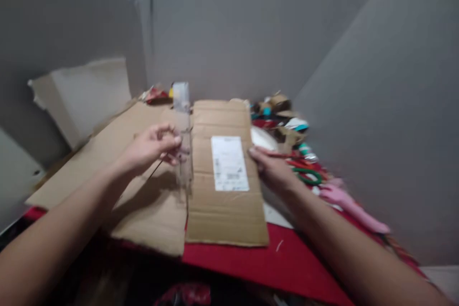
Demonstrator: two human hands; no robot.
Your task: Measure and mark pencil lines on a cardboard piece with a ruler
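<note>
A rectangular cardboard piece [201, 172] with a white printed label [229, 165] is in the middle of the view. My right hand [270, 167] grips its right edge, thumb on the front face. Close to its left edge is a clear plastic ruler [184, 153], blurred by motion. My left hand [159, 143] has its fingers curled, with thumb and fingertips pinching at the ruler's left side. A thin dark line [155, 170] runs down from the left hand; I cannot make out what it is. Under that hand lies a larger cardboard sheet [154, 220].
Red cloth [247, 260] covers the table. Another cardboard flap [93, 95] stands at the back left, near the grey wall [229, 33]. To the right are scraps, a green ring [308, 177], a white round object [263, 138] and a pink glove-like item [353, 208].
</note>
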